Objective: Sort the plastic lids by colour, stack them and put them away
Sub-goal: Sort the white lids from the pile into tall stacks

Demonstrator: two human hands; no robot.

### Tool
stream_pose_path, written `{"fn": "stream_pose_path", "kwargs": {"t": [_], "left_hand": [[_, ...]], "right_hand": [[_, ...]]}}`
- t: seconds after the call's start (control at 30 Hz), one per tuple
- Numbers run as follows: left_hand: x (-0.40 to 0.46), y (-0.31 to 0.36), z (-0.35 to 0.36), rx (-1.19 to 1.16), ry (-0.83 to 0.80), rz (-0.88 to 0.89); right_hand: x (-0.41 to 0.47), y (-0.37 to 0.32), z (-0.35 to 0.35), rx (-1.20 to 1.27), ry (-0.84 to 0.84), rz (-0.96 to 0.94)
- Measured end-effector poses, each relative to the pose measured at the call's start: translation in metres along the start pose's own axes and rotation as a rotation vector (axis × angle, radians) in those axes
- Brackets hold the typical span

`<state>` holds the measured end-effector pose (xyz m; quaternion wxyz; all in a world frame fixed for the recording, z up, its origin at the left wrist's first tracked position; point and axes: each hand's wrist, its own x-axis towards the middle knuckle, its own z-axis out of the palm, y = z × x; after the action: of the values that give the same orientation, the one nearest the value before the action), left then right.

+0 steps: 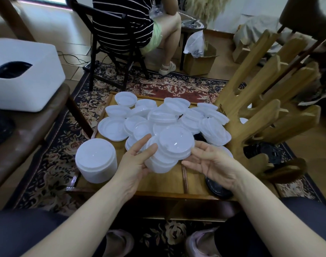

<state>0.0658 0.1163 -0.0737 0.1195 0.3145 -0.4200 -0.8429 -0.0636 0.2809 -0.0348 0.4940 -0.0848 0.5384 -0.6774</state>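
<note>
A loose heap of white plastic lids [164, 115] covers the far half of a low wooden table [164, 184]. My left hand [138, 160] holds a short stack of white lids [169, 151] from its left side, thumb and fingers curled on it. My right hand [212, 162] is just right of that stack, palm up, fingers spread and touching its edge. A tall neat stack of white lids [96, 160] stands at the table's near left corner. Black lids [216, 188] lie partly hidden under my right wrist.
A white bin [38, 89] holding black lids [12, 69] sits on a brown bench at the left. A wooden rack [260, 108] rises at the table's right. More black lids [267, 151] lie under it. A person sits on a chair [110, 52] beyond the table.
</note>
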Motion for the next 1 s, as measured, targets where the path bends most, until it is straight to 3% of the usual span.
{"fn": "stream_pose_path", "kwargs": {"t": [0.17, 0.33, 0.47, 0.73, 1.0], "left_hand": [[-0.002, 0.004, -0.001, -0.049, -0.017, -0.017], [-0.003, 0.003, 0.000, 0.003, -0.066, -0.047], [-0.002, 0.002, -0.001, 0.018, -0.071, -0.048], [-0.003, 0.002, 0.001, -0.046, -0.093, -0.039], [-0.007, 0.003, 0.005, 0.070, -0.158, -0.021]], "right_hand": [[0.003, 0.008, 0.005, -0.322, -0.007, -0.024], [0.005, 0.011, 0.000, -0.952, 0.040, -0.258], [0.006, 0.011, -0.001, -0.890, -0.010, -0.233], [0.009, 0.009, 0.005, -0.902, 0.155, -0.331], [0.007, 0.018, 0.015, -0.957, 0.151, -0.337]]}}
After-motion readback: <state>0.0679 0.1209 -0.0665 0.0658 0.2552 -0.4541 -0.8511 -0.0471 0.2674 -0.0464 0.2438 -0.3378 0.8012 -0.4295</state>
